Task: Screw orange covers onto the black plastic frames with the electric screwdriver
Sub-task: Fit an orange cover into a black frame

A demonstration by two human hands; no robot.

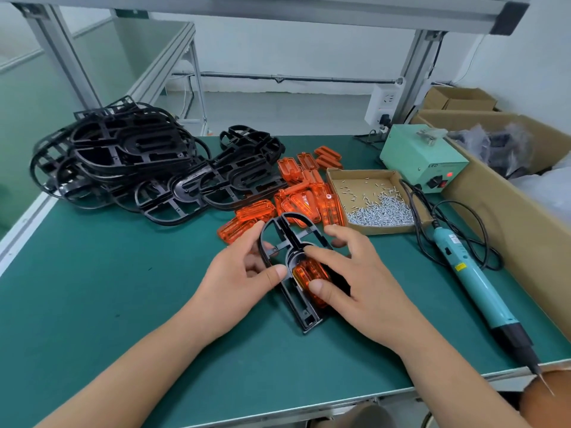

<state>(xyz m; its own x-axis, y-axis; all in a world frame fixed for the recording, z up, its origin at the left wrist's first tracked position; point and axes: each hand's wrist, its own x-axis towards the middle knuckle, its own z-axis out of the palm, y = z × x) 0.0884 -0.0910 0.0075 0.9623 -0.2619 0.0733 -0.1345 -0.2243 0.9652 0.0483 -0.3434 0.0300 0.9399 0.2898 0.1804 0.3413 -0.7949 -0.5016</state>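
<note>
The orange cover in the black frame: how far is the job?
Done: the orange cover sits in the black frame. In hand: the left hand holds the frame, the right hand pinches the cover. Left: screwing; the electric screwdriver lies untouched beside the screw box, and more frames and covers wait.

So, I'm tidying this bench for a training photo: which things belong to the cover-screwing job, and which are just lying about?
For the job: black frame in the left hand; orange cover under the right hand; electric screwdriver; tray of screws; spare covers; frame pile; green power box, probably.

Lying about: cardboard cartons; socket strip.
</note>
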